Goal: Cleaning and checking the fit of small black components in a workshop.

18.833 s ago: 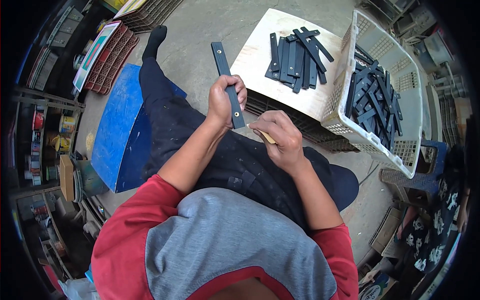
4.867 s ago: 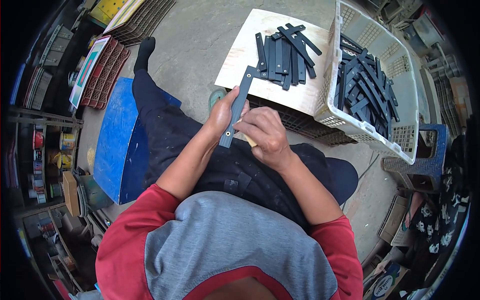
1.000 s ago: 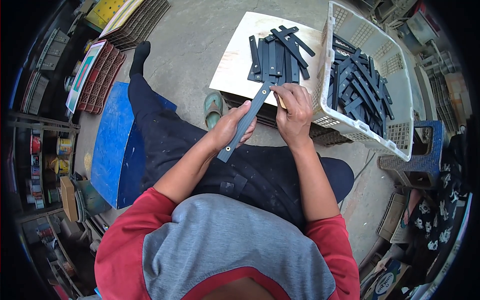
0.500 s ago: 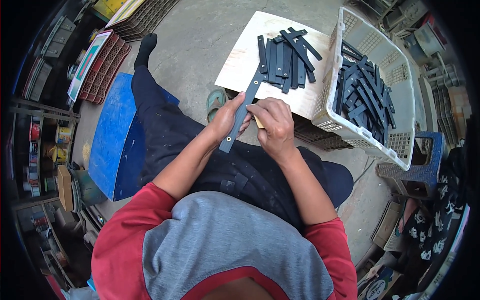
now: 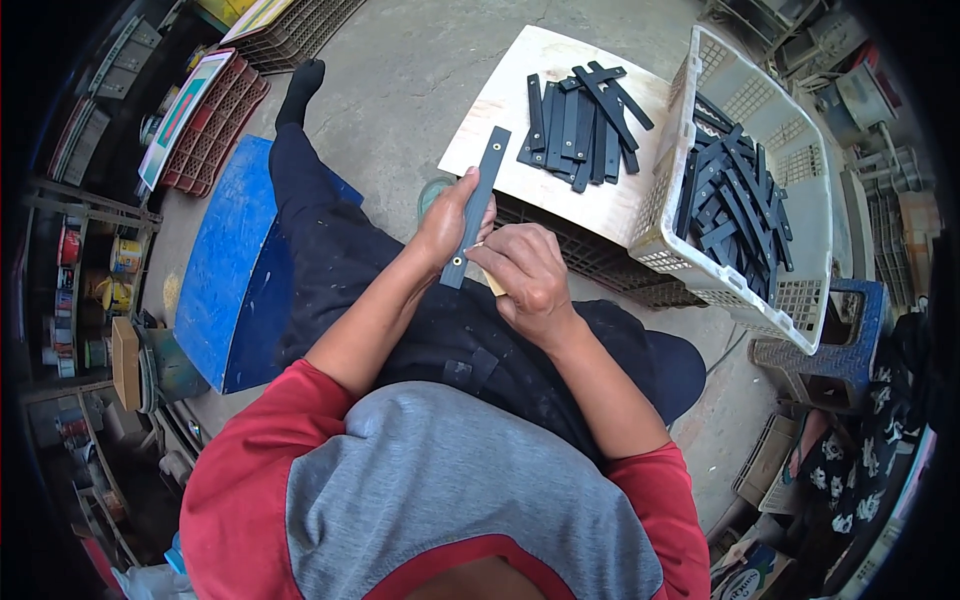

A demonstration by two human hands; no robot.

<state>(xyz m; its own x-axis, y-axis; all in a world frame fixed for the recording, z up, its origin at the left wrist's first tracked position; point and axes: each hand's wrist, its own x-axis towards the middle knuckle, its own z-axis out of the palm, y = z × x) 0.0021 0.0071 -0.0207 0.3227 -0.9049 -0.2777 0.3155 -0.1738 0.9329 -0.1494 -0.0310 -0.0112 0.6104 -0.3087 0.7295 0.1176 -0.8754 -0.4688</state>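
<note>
1. Got a white perforated plastic crate [image 5: 668, 195] at right, full of black flat strips [image 5: 738, 205].
2. Also got a pale plywood worktop [image 5: 600, 208] just left of it, with a loose pile of similar black strips [image 5: 570, 125] on top.
3. Holding a long dark-grey flat strip [image 5: 480, 200] mid-length, clamped between thumb and fingers of the left hand [image 5: 442, 225].
4. Pinching a small pale-yellow piece [image 5: 495, 283] in the right hand [image 5: 530, 270], right by the strip's lower eyelet [image 5: 458, 261].

Two bare hands: one left hand [image 5: 441, 226], one right hand [image 5: 531, 274]. One flat dark-grey strip [image 5: 482, 190] with two brass-coloured rings [image 5: 497, 147]. One small pale-yellow piece [image 5: 494, 284]. One light wooden board [image 5: 505, 90] bearing over ten flat black strips [image 5: 570, 130]. One white plastic mesh basket [image 5: 668, 180] with many more, too overlapped to count.
</note>
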